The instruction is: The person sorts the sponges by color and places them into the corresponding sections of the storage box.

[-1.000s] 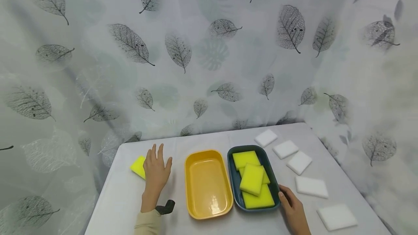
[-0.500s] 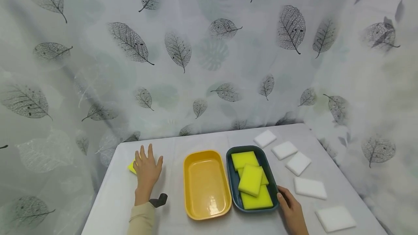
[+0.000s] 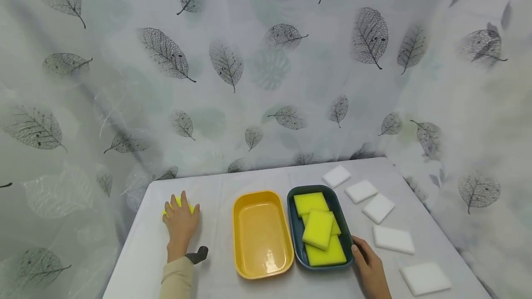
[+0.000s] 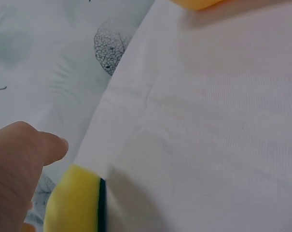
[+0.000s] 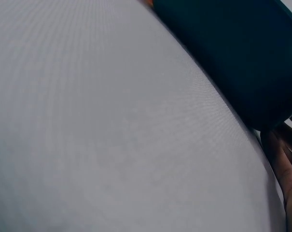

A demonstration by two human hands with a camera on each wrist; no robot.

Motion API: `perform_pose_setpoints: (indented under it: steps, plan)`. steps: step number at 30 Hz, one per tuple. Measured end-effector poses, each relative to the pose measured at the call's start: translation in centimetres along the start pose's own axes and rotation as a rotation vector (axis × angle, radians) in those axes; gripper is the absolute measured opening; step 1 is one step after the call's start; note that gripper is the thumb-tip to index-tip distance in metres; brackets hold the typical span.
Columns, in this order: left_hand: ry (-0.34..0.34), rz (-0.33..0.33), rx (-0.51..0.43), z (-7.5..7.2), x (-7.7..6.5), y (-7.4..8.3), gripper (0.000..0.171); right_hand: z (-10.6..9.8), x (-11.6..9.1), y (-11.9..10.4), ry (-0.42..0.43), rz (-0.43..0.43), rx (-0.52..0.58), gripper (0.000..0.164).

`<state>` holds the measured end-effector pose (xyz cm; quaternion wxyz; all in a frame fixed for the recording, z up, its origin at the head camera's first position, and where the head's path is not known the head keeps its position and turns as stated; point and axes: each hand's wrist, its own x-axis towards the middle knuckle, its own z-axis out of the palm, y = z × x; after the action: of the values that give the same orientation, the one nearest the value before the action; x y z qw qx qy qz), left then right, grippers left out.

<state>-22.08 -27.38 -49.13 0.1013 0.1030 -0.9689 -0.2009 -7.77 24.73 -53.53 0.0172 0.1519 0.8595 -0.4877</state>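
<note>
My left hand (image 3: pixel 180 225) reaches over a yellow sponge (image 3: pixel 178 201) at the table's far left, fingers spread across its top. In the left wrist view the thumb (image 4: pixel 44 145) stands just above the sponge (image 4: pixel 73 203), whose dark scrubbing layer shows along one side. My right hand (image 3: pixel 371 271) rests against the near right side of the dark blue-green tray (image 3: pixel 335 204), fingertips at its rim. Several yellow sponges (image 3: pixel 318 229) lie piled in that tray. The right wrist view shows the tray's outer wall (image 5: pixel 232 58) with the fingers (image 5: pixel 281 162) at its corner.
Left of the dark tray stands a yellow tray (image 3: pixel 263 234), its bare floor showing. Several white sponge blocks (image 3: pixel 394 239) lie in a row along the table's right side. A leaf-print curtain (image 3: pixel 266 82) hangs behind the white-covered table (image 3: pixel 137 253).
My left hand has moved left and down onto the lone yellow sponge, covering most of it. My right hand stays at the dark tray; the trays and white blocks keep their places.
</note>
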Motion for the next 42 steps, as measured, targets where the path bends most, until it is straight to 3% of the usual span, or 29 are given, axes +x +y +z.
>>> perform_pose_setpoints:
  steps: [7,11,22,33,42]
  plan:
    - [-0.081,-0.075,-0.028,0.6,-0.6,-1.6,0.075,0.1,0.0,0.3,-0.008,0.009,0.001,0.067]
    - [-0.110,-0.082,-0.039,0.8,-0.7,-2.1,0.078,0.1,-0.1,0.3,-0.001,-0.001,0.009,0.067]
    - [0.004,-0.024,-0.064,1.8,-0.5,-3.0,0.078,-0.2,-0.2,0.1,0.012,-0.016,0.023,0.065]
    - [-0.030,-0.075,-0.066,1.9,0.0,-3.6,0.079,0.0,0.0,0.1,0.029,-0.056,0.038,0.060]
    - [-0.013,-0.051,-0.074,1.3,-0.2,-2.8,0.078,0.2,0.1,0.3,0.051,-0.083,0.031,0.058]
